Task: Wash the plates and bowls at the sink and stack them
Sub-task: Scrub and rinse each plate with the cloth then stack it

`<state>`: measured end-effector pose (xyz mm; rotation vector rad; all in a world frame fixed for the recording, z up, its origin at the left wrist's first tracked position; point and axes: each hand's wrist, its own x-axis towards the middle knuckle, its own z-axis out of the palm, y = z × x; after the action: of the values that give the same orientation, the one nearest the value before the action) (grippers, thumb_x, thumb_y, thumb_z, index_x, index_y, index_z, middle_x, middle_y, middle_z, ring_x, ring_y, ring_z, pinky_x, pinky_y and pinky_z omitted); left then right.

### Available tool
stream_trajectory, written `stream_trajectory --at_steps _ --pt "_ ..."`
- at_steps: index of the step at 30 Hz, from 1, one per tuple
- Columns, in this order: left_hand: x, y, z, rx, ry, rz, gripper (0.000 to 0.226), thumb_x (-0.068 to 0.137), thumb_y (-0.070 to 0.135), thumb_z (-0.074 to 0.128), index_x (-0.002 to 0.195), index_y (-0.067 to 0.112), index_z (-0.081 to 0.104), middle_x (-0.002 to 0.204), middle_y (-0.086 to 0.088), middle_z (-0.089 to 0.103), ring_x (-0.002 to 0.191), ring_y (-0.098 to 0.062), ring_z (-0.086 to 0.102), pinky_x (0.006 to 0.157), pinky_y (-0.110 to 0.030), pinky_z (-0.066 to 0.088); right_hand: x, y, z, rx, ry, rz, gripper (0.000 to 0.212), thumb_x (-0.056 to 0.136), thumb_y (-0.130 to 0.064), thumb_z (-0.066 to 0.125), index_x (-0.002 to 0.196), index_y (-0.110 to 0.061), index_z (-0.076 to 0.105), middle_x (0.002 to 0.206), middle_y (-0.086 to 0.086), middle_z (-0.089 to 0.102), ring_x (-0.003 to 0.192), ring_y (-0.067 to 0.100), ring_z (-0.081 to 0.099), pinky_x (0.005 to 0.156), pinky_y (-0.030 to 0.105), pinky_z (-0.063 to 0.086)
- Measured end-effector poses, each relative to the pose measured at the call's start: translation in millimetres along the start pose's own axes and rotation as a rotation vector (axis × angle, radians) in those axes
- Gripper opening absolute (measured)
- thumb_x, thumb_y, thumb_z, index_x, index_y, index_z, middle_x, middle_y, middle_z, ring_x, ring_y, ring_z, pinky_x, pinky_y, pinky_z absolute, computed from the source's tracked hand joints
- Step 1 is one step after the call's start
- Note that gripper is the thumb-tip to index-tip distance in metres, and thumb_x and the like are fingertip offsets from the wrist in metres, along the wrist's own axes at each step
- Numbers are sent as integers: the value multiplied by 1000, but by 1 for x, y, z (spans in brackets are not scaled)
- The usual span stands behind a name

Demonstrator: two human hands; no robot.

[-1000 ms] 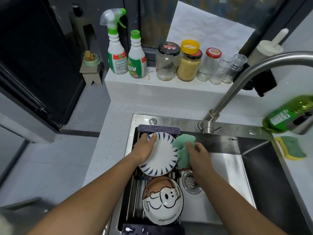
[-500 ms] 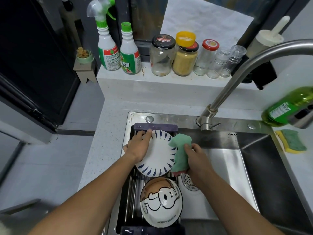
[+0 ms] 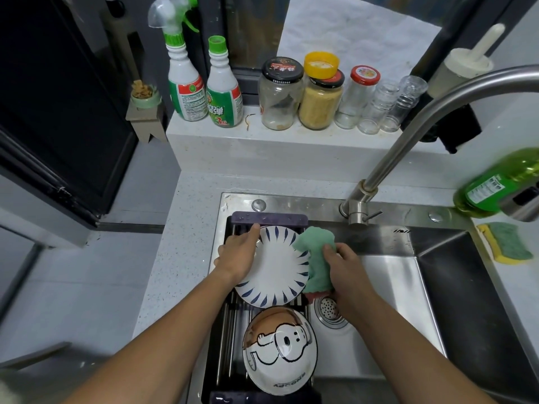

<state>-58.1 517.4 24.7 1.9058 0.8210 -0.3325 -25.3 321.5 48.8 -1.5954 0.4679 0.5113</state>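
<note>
A white plate with blue leaf marks round its rim is held tilted over the dark drying rack in the steel sink. My left hand grips the plate's left edge. My right hand holds a green cloth against the plate's right edge. Nearer me on the rack sits a white bowl with a cartoon dog.
The curved steel tap arches over the sink at the right. A green detergent bottle and a yellow-green sponge lie on the right counter. Spray bottles and jars line the back ledge. The drain is below my right hand.
The cloth and my right hand have slid a little down the plate's right edge. My left hand keeps its hold on the plate. The camera has tilted slightly.
</note>
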Motion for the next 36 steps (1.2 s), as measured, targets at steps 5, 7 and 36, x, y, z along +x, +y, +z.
stream_trajectory --at_steps 5,7,36 --pt "-4 13 -4 -18 71 100 57 110 47 26 67 14 42 76 -2 51 84 -24 49 110 -51 37 -3 -2 -2 -65 6 -23 16 101 -24 54 93 -11 60 98 25 67 72 29 65 70 61 56" --pt "-4 14 -5 -35 63 113 60 110 47 26 67 12 47 74 -3 54 83 -24 51 108 -50 37 -3 -5 -4 -65 4 -25 17 101 -24 53 94 -10 60 97 24 69 71 29 66 69 61 56" --pt "-115 105 4 -517 -73 349 35 110 45 35 140 45 52 130 12 65 115 -15 67 83 -43 62 -90 -100 -112 108 30 -208 22 104 -26 49 106 -6 59 97 22 69 78 35 66 67 75 51"
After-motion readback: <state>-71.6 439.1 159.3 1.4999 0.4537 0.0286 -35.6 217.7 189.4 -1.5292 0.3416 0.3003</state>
